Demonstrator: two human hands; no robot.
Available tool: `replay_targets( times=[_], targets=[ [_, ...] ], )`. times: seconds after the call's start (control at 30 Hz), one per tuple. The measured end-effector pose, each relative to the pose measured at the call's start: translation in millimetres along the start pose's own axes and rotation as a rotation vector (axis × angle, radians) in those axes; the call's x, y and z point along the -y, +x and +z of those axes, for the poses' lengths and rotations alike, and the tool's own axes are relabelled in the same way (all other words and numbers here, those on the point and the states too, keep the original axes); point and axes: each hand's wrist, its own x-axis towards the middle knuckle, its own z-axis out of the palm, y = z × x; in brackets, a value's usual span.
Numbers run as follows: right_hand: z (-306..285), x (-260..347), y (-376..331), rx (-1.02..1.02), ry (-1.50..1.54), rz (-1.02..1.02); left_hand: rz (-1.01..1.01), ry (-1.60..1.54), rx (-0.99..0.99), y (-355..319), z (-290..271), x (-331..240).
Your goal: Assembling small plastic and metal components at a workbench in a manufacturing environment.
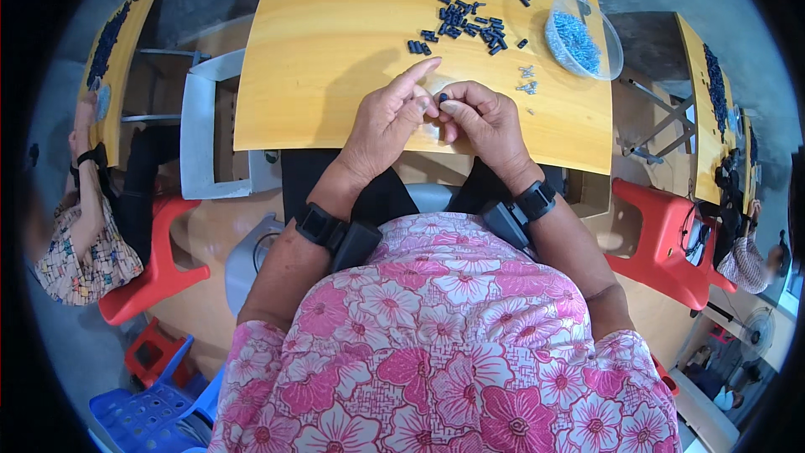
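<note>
Both hands are meeting over the yellow bench [335, 42]: the left hand [381, 126] and right hand [486, 122] are pinching one small dark part [442, 98] between fingertips. A clear bowl [584, 36] is sitting at two o'clock.

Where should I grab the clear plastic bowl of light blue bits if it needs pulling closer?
Probably take the clear bowl by its near rim, coming from the right hand side. It stands upright at the table's right edge, open on top and filled with light blue pieces, so a pinch over the bare rim avoids the contents. The dark parts lie to its left, so approach from the front.
</note>
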Motion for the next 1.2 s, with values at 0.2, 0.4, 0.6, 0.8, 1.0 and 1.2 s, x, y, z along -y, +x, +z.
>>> replay_targets(
  times=[0.2,0.4,0.6,0.8,1.0,1.2],
  targets=[
    [-10,5,-4,-0.031,0.459,0.19,-0.002,0.109,-0.024,0,2,-2],
    [-21,15,-19,-0.006,0.621,0.189,-0.016,0.125,-0.023,3,2,-1],
    [-33,27,-36,-0.032,0.713,0.181,-0.04,0.159,-0.036,-1,1,2],
    [-53,29,-53,-0.038,0.802,0.113,-0.042,0.125,-0.022,3,7,5],
    [-106,51,-87,-0.554,0.447,-0.158,-0.047,0.147,-0.014,0,1,4],
    [-170,5,-132,-1.026,0.147,-0.061,-0.056,0.163,-0.036,-6,2,2]
  ],
)
